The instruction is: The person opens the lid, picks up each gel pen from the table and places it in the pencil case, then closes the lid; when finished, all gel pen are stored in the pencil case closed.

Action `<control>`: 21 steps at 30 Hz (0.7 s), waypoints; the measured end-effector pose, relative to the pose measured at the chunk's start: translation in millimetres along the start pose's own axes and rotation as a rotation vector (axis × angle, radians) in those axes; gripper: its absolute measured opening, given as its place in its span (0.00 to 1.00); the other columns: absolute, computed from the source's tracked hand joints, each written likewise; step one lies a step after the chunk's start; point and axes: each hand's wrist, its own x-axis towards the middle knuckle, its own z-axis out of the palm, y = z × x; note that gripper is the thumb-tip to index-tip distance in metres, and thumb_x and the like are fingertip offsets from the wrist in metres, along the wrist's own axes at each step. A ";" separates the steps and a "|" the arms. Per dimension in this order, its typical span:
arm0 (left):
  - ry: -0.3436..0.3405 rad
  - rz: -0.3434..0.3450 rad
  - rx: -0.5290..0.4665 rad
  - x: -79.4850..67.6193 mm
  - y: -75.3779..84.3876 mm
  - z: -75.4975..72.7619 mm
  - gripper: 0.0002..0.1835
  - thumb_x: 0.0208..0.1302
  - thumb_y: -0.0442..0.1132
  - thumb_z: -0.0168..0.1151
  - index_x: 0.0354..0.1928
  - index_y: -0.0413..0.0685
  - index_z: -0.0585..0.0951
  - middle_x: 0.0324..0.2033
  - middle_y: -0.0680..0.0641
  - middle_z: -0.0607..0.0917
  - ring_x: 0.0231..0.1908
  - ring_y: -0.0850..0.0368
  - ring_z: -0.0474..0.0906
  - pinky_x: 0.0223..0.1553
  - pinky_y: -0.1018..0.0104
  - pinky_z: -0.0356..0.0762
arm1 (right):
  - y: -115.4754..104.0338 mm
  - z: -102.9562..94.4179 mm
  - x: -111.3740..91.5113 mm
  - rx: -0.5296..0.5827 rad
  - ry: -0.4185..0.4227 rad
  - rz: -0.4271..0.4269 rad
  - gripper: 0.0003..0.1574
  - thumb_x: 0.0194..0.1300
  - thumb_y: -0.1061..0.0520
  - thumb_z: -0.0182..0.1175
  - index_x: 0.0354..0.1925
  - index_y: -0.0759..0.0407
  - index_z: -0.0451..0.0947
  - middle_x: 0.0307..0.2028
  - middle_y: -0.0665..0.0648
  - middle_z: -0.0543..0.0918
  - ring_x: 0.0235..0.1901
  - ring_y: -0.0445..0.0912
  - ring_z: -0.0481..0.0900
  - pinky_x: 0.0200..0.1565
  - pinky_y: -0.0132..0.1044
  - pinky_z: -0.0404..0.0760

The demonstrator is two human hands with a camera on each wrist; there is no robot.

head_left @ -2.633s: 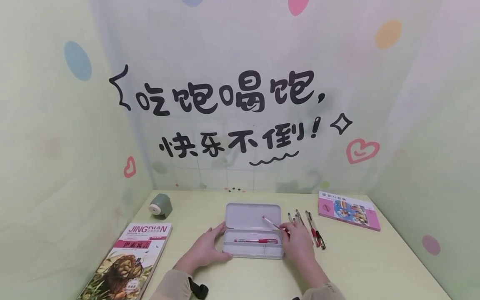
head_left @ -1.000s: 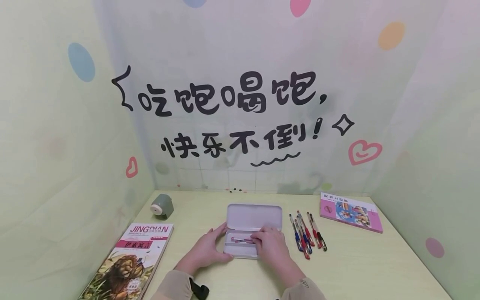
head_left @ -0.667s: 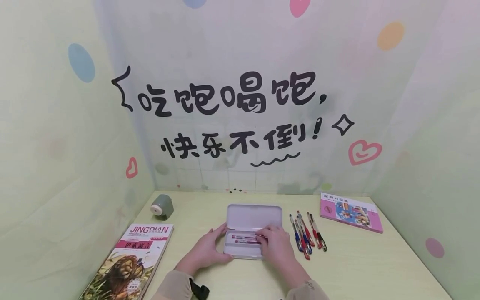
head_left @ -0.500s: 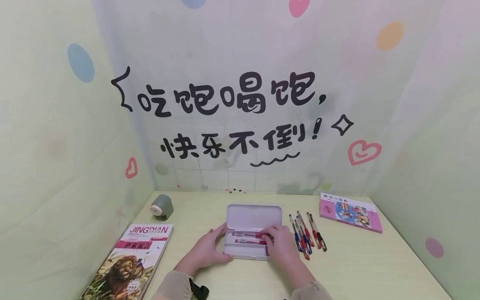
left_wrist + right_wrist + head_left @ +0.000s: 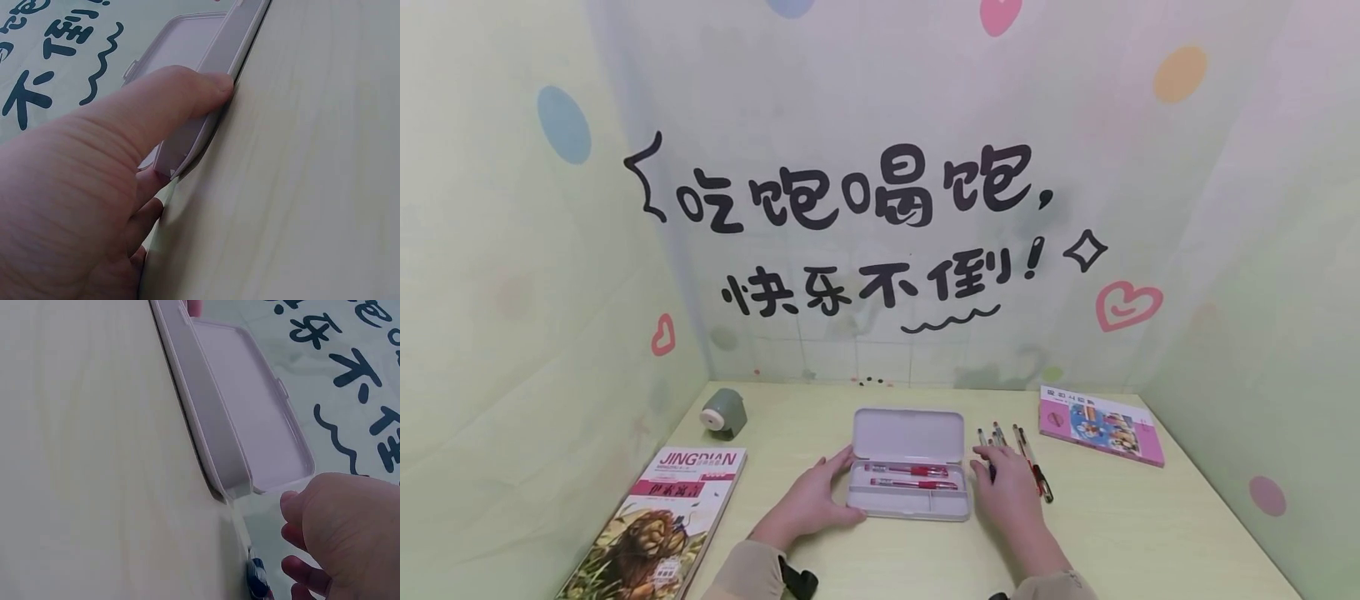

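Note:
A pale lilac pencil case [image 5: 910,502] lies on the table with its lid [image 5: 908,433] raised. Two red gel pens [image 5: 917,484] rest side by side in its long compartment. My left hand [image 5: 812,498] grips the case's left end, thumb on the front wall and fingers round the side, as the left wrist view also shows. My right hand [image 5: 1011,492] hovers over the loose pens [image 5: 1028,458] right of the case, fingers bent and nothing held. In the right wrist view a blue pen end [image 5: 256,575] lies below those fingers. The hand hides part of the pen group.
A grey-green pencil sharpener [image 5: 724,413] stands at the back left, behind a thick book [image 5: 651,525] with a lion cover. At the back right lies a pink boxed book [image 5: 1101,423]. Printed cloth walls [image 5: 880,358] enclose the table on three sides.
My right hand has laid a second red pen in the case, let go and moved right to the loose pens. My left hand has stayed on the case.

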 end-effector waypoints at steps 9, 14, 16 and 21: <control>-0.003 -0.003 0.005 -0.6 0.3 0.1 0.68 0.47 0.59 0.87 0.88 0.53 0.60 0.78 0.50 0.78 0.81 0.17 0.59 0.81 0.20 0.57 | 21.4 -19.8 3.3 -0.008 -0.003 0.127 0.26 0.79 0.54 0.64 0.70 0.60 0.82 0.64 0.73 0.83 0.59 0.69 0.82 0.61 0.69 0.84; -0.009 -0.032 0.001 0.6 0.2 0.5 0.68 0.48 0.59 0.87 0.88 0.55 0.60 0.79 0.51 0.77 0.82 0.18 0.57 0.82 0.21 0.56 | 33.0 -30.0 2.7 -0.022 0.017 0.176 0.27 0.78 0.54 0.63 0.70 0.62 0.81 0.64 0.76 0.81 0.56 0.69 0.81 0.56 0.67 0.86; -0.012 -0.034 0.002 1.2 0.2 0.5 0.67 0.48 0.59 0.87 0.88 0.55 0.60 0.79 0.52 0.77 0.82 0.18 0.57 0.82 0.21 0.56 | 38.1 -33.0 1.8 -0.025 0.020 0.193 0.28 0.79 0.54 0.62 0.71 0.63 0.80 0.65 0.77 0.81 0.58 0.72 0.81 0.59 0.69 0.85; -0.019 -0.044 -0.003 1.8 -0.6 0.6 0.67 0.49 0.59 0.87 0.89 0.57 0.59 0.80 0.52 0.77 0.82 0.18 0.56 0.82 0.20 0.55 | 49.5 -37.0 -0.1 -0.039 0.009 0.228 0.29 0.79 0.53 0.60 0.71 0.67 0.78 0.65 0.79 0.80 0.65 0.77 0.78 0.65 0.74 0.80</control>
